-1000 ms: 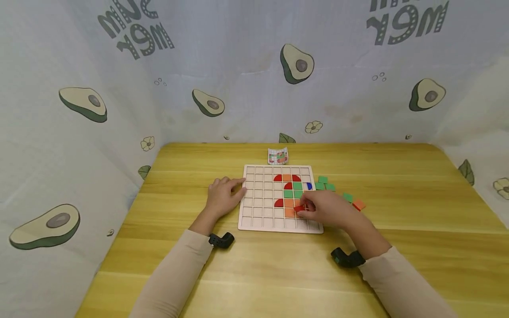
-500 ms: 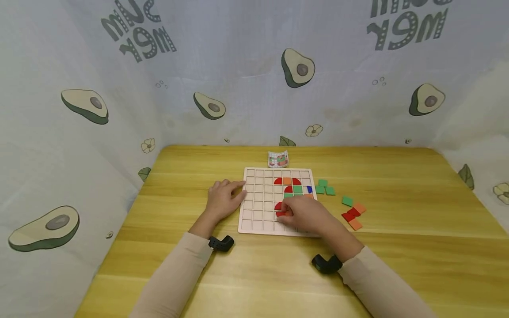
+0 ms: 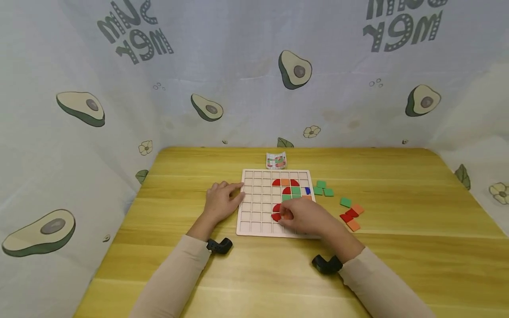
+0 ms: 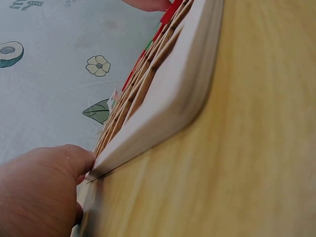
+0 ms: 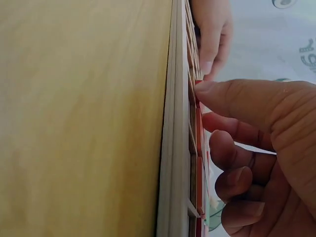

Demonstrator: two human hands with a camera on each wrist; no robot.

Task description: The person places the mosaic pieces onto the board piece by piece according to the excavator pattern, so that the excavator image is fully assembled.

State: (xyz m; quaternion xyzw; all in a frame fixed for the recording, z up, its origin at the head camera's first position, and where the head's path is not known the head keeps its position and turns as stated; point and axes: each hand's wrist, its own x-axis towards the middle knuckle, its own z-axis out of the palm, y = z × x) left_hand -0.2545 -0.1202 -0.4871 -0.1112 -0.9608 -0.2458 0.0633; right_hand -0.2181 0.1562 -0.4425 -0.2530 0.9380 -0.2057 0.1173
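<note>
At the left edge of a gridded board (image 3: 257,211) on the table (image 3: 254,278), the left hand (image 3: 218,201) lies relaxed, thumb and forefinger parted and touching the rim. The right hand (image 3: 305,215), its other fingers curled, pinches a red piece (image 3: 275,217) between thumb and forefinger one row in from the board's front edge. Green tiles (image 3: 328,192), orange tiles (image 3: 353,225) and red tiles (image 3: 346,218) lie off the board's right edge, and a printed card (image 3: 276,161) sits just beyond its back edge.

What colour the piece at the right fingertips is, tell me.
The piece is red, clearest in the head view.
</note>
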